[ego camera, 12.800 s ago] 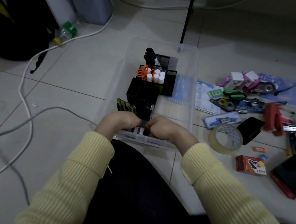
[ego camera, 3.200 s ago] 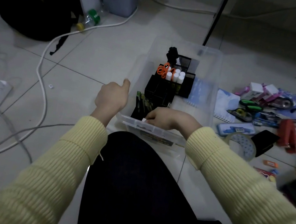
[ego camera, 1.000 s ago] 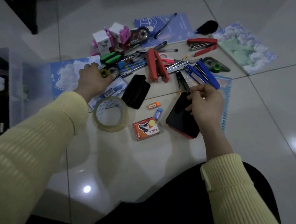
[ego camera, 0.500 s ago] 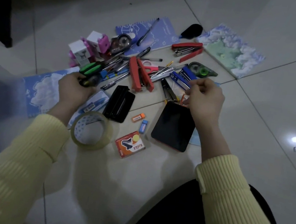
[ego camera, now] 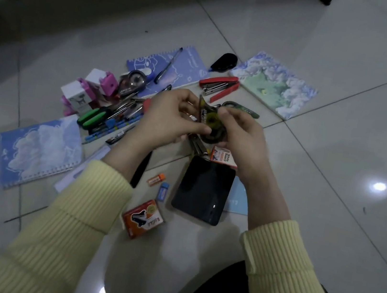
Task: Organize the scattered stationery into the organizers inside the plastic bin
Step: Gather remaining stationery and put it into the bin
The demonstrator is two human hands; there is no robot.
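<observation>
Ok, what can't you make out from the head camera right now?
- Head view, off frame: the organizers in the plastic bin.
- Head view: the dark item with a yellow-green wheel is blurred and mostly covered by the left hand and right hand; its type is unsure.
- Head view: the pen pile sits partly behind the left hand; no count.
- Head view: the light blue sheet lies mostly under the black case.

Spiral notebooks (ego camera: 191, 68) (ego camera: 276, 88) (ego camera: 38, 153): three
Correction tape dispensers (ego camera: 133, 81) (ego camera: 225, 62) (ego camera: 243, 108) (ego camera: 212, 120): four
Small flat cases (ego camera: 156, 179) (ego camera: 163, 191): two
Orange staple box (ego camera: 142, 219): one
Black case (ego camera: 203, 193): one
</observation>
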